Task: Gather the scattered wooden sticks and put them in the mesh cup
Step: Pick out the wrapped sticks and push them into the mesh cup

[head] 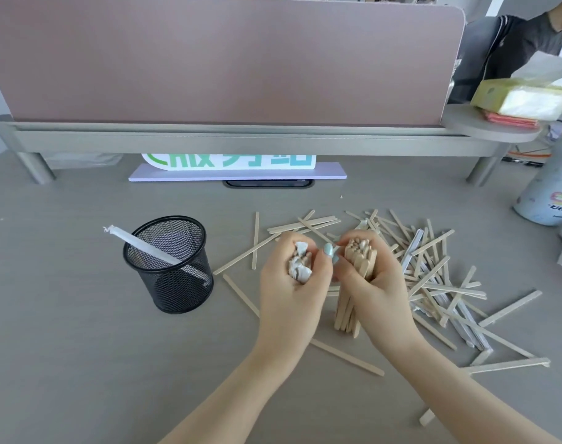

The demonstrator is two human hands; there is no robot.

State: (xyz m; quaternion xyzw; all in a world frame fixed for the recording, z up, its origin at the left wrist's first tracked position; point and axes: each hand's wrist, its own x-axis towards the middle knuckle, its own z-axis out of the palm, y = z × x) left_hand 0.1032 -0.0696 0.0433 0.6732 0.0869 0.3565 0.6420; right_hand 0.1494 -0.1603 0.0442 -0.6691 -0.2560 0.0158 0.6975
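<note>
A black mesh cup (171,277) stands upright on the grey desk, left of my hands, with one paper-wrapped stick (148,245) leaning in it. My right hand (369,283) grips an upright bundle of bare wooden sticks (353,296), their lower ends resting on the desk. My left hand (292,283) is closed on crumpled white wrapper paper (300,267), and its thumb touches the bundle's top. Many loose wooden sticks (433,277) lie scattered behind and right of my hands, some still in white wrappers.
A pink divider panel (222,59) on a grey raised shelf (241,139) closes the back. A sign on a lilac base (238,173) sits under the shelf. A tissue pack (523,100) and a printed cylinder (548,193) stand at the right. Another person sits at top right.
</note>
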